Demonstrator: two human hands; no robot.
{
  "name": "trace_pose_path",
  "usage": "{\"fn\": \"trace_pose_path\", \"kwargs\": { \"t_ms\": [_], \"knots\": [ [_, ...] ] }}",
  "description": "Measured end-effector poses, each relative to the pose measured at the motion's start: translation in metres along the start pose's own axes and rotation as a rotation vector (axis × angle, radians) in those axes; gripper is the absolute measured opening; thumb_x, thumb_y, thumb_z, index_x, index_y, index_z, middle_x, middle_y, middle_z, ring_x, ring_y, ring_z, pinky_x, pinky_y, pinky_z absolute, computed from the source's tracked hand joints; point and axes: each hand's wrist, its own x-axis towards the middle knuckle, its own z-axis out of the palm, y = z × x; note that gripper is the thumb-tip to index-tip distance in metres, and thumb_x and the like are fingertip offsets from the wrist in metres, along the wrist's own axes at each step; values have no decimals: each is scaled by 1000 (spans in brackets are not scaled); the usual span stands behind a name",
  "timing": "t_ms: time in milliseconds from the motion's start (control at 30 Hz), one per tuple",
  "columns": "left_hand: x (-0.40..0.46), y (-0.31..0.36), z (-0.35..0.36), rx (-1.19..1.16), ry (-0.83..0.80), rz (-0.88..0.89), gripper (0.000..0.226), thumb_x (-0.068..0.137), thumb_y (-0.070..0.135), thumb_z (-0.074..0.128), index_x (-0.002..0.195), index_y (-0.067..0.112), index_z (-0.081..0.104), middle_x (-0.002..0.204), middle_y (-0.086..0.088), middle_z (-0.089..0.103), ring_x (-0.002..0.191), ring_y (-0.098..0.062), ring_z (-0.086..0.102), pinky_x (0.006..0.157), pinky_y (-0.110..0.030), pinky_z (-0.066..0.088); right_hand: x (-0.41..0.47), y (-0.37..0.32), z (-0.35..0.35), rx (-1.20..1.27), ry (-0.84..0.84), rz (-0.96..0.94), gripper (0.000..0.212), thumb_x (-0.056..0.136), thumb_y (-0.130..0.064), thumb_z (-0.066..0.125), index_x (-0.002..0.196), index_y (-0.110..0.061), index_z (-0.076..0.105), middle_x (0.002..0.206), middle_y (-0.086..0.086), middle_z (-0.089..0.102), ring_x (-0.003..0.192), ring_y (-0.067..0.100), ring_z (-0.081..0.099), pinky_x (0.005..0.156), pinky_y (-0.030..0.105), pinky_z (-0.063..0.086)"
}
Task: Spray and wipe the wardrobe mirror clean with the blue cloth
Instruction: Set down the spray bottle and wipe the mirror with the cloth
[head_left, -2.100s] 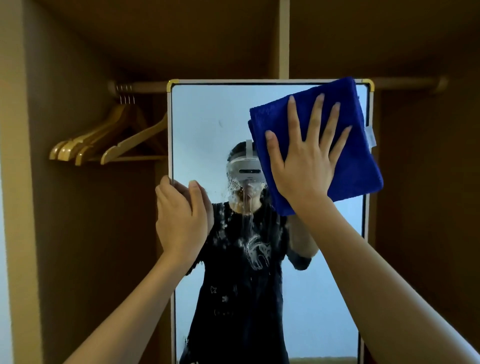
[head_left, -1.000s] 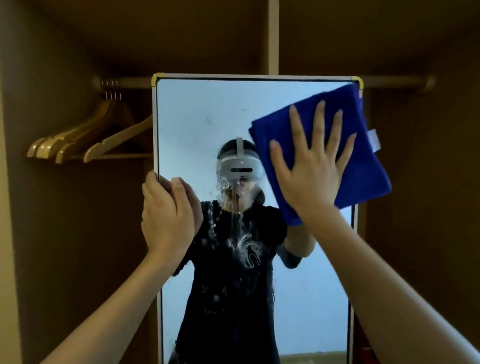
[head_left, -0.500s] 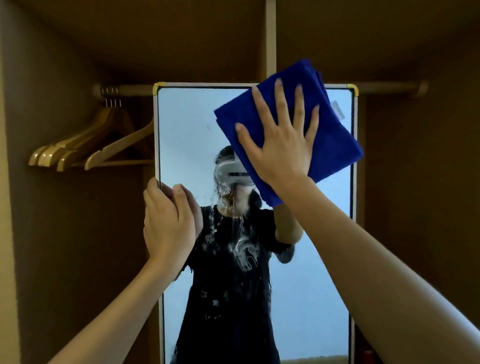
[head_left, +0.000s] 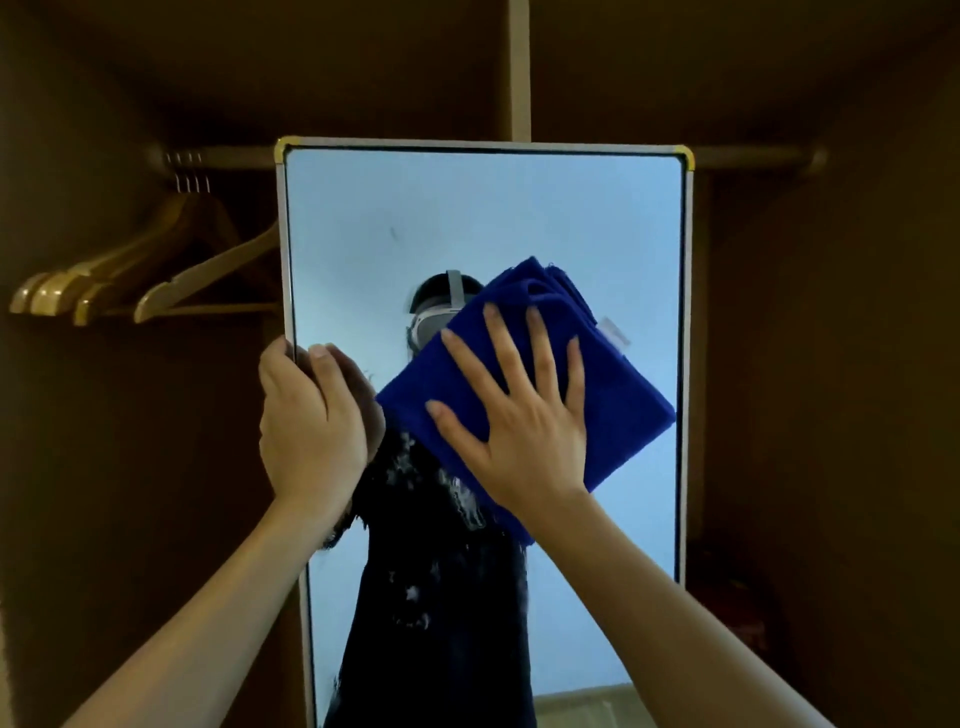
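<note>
A tall framed mirror (head_left: 483, 208) with yellow top corners stands inside the wardrobe. My right hand (head_left: 514, 415) lies flat with spread fingers on the folded blue cloth (head_left: 613, 405), pressing it against the middle of the glass. My left hand (head_left: 311, 421) grips the mirror's left edge at mid height, fingers curled round the frame. White spray droplets (head_left: 415, 478) streak the glass below the cloth. No spray bottle is in view.
Several wooden hangers (head_left: 140, 280) hang on the rail (head_left: 223, 156) to the left of the mirror. Dark wooden wardrobe walls (head_left: 831, 364) close in on both sides. A vertical divider (head_left: 518, 67) rises behind the mirror's top.
My right hand has slid the blue cloth down from the mirror's top right area to its middle. My left hand has kept its grip on the left edge.
</note>
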Motion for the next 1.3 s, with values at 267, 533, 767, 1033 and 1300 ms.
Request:
{"fn": "trace_pose_path", "kwargs": {
  "t_ms": [267,533,767,1033,1300],
  "knots": [
    [0,3,-3,-3,-6,-24,46,102,43,27,133,12,38,120,-5,57,105,-26,60,86,-44,50,108,5,-29,33,97,116,64,96,-66,19,154,-40,15,164,-3,8,151,28,0,119,55,-1],
    [3,5,-15,-119,-60,-7,46,102,48,20,119,14,47,109,-4,60,94,-19,59,73,-30,44,54,-50,-4,-9,11,-157,61,98,-61,24,154,-38,18,164,-2,9,151,29,0,119,55,-3],
    [5,2,-17,-140,-71,-9,52,101,50,17,109,11,49,92,-4,61,83,-17,60,72,-27,44,-14,-44,15,-37,-60,-256,62,96,-63,31,153,-41,19,163,-4,17,151,26,6,120,52,-5],
    [6,2,-18,-149,-63,-20,43,103,46,19,107,15,48,88,3,56,80,-9,57,64,-23,41,84,-23,-18,9,35,-73,61,96,-65,23,153,-43,17,164,-6,10,151,25,2,120,51,-5],
    [10,9,-24,-201,-91,-91,51,103,45,14,112,11,51,82,12,53,78,0,54,66,-14,36,55,-53,-3,-11,17,-177,60,98,-61,26,153,-39,20,164,-2,12,151,28,3,119,55,-3]
  ]
}}
